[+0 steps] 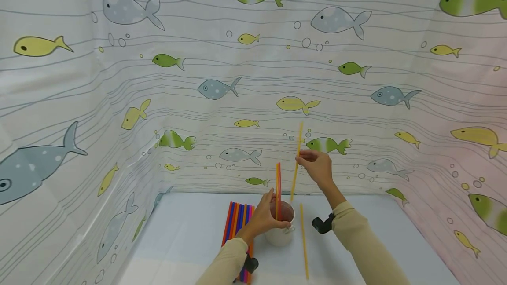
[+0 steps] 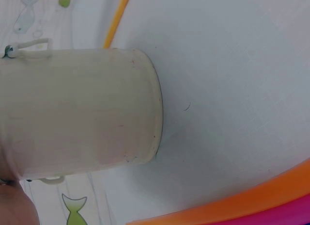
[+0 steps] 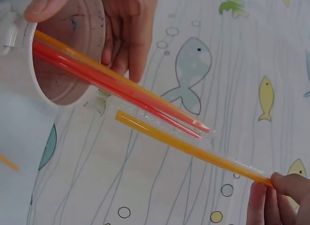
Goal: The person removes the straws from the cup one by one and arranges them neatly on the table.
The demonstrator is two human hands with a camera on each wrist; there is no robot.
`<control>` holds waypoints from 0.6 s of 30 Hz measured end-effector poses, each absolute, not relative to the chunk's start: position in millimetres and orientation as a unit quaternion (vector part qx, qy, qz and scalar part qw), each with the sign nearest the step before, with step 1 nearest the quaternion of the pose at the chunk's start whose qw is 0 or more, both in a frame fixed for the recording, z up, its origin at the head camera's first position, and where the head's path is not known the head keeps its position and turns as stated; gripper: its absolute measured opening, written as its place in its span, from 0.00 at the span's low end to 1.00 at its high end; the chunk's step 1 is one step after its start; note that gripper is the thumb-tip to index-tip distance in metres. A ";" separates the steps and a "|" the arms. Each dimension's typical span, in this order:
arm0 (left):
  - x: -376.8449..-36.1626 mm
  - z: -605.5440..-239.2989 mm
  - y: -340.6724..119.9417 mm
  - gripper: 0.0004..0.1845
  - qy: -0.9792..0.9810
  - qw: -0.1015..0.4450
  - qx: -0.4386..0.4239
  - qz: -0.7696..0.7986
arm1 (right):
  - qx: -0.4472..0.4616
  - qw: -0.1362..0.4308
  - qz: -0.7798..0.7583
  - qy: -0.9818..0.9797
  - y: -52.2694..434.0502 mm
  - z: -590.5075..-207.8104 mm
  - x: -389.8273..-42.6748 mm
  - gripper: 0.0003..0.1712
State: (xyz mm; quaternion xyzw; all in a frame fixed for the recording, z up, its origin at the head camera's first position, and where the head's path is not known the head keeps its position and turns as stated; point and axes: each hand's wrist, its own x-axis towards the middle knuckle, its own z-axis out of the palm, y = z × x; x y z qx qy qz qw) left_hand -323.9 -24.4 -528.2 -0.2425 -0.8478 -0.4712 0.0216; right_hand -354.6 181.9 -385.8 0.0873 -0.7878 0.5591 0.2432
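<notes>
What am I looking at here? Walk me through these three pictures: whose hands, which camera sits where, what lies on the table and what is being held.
There is no machine here: a person works with two bare hands and wears three cameras. The wide picture comes from a camera on the head, looking forward and down. The other two come from cameras strapped to the wrists, so they look tilted and very close.

The left hand grips a white cup standing on the pale table. An orange and a red straw already stand in the cup. The right hand pinches a yellow straw above the cup, with its lower end near the rim.

On the table, a bundle of coloured straws lies left of the cup, and another yellow straw lies to its right. A curtain printed with fish surrounds the table.
</notes>
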 end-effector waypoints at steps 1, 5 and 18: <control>-323.7 -528.0 -24.2 0.64 -0.847 0.021 -0.243 -0.473 | 0.087 0.243 0.560 -0.787 184.8 -382.8 -354.3 0.14; -324.3 -528.3 -24.1 0.64 -0.847 0.017 -0.240 -0.473 | 0.068 0.238 0.558 -0.792 195.8 -380.1 -352.2 0.14; -325.2 -530.9 -24.1 0.63 -0.843 0.012 -0.242 -0.480 | -0.009 0.172 0.588 -0.790 222.6 -444.3 -339.7 0.15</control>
